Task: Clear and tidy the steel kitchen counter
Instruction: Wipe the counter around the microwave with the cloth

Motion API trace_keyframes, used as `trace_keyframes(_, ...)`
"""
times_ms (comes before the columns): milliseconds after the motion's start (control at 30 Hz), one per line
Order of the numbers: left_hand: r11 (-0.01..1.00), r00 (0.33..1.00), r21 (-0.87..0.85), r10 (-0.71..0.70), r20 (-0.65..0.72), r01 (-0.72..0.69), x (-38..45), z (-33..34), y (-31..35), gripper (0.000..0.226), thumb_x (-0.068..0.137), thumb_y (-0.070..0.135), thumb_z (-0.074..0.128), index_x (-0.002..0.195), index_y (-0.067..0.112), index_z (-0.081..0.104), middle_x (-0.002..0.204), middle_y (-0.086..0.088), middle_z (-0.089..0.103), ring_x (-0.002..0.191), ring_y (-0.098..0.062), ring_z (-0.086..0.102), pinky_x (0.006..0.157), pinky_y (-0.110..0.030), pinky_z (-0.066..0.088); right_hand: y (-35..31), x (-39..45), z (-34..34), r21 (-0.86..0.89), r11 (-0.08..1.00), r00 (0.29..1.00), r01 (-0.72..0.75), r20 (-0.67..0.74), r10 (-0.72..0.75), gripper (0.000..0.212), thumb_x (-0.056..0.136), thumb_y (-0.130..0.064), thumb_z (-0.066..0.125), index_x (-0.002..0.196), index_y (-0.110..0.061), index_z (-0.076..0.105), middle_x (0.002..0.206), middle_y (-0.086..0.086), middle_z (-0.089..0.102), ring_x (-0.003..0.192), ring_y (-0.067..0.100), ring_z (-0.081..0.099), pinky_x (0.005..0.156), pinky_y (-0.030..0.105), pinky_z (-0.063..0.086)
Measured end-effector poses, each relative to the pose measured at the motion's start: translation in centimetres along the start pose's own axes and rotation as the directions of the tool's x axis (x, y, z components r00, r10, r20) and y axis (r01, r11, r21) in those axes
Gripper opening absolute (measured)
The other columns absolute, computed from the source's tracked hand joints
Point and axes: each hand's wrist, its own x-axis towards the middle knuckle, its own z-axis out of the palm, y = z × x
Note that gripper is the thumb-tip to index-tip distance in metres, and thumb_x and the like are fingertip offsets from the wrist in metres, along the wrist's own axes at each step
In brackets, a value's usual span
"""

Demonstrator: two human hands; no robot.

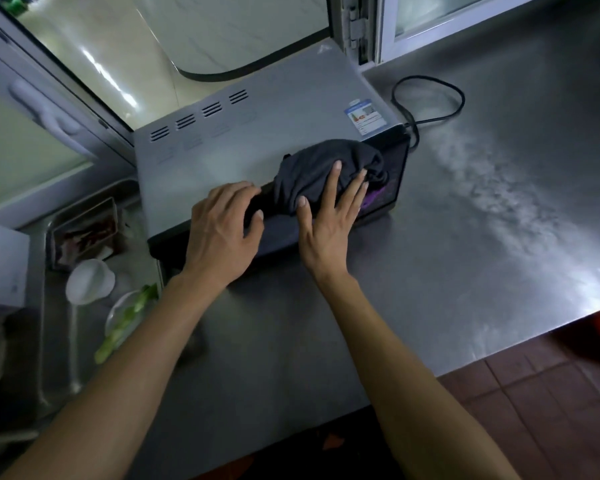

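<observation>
1. Two bare hands work at the front edge of a grey microwave oven [257, 133] standing on the steel counter [482, 237]: the right hand [329, 216] lies flat, fingers spread, pressing a bunched dark cloth [323, 171] against the oven's top front corner; it pins the cloth rather than gripping it.
2. The left hand [222, 226] curls over the same front edge just beside the cloth, fingers bent down onto the dark door, seemingly steadying the appliance; it holds nothing loose.
3. The cloth sits half on the oven's top, half draped over its control panel, so the wiping looks to be in progress, not finished.
4. Behind the oven, a black power cord [430, 98] loops loose on the counter; a hard sideways push could slide the oven and drag that cord.
5. Left of the oven, a sink [49, 306] holds a white cup [89, 280], a plate with green vegetable pieces [129, 317] and a metal tray [84, 230], all uncleared.
6. Pale smears streak the counter to the right; if the cloth is damp, pressing on the panel risks wetting the controls.
</observation>
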Motion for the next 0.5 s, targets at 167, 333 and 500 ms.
trace_keyframes(167,0.999,1.000,-0.033,0.014,-0.026,-0.014,-2.7,-1.8,-6.4,0.036,0.100,0.023,0.040,0.121,0.010,0.065,0.129,-0.005,0.062,0.120,-0.026,0.054,0.097,-0.046,0.045,-3.0,-4.4,5.5,0.092,0.994,0.998,-0.065,-0.022,0.067,0.073,0.102,-0.050,0.036,0.158,-0.022,-0.001,0.164,0.015,-0.015,0.151,0.029,-0.018,0.122,0.055,0.000)
trace_keyframes(333,0.987,0.998,-0.147,0.053,-0.038,-0.058,-4.8,-3.2,-11.8,0.044,0.104,0.026,0.031,0.117,0.006,0.068,0.125,-0.009,0.065,0.117,-0.027,0.057,0.101,-0.045,0.045,-6.1,-9.0,11.4,0.144,0.981,0.991,-0.126,-0.033,0.132,0.076,0.100,-0.052,0.036,0.158,-0.022,-0.003,0.164,0.013,-0.014,0.151,0.026,-0.017,0.122,0.051,-0.002)
trace_keyframes(500,0.962,0.984,-0.209,0.174,-0.025,-0.175,-5.7,-4.0,-14.2,0.039,0.106,0.017,0.034,0.124,0.001,0.064,0.130,-0.012,0.063,0.122,-0.022,0.054,0.108,-0.035,0.041,-7.3,-13.5,16.7,0.136,0.979,0.988,-0.154,0.025,0.152,0.078,0.098,-0.056,0.032,0.158,-0.017,0.001,0.164,0.016,-0.012,0.151,0.028,-0.016,0.123,0.050,-0.001)
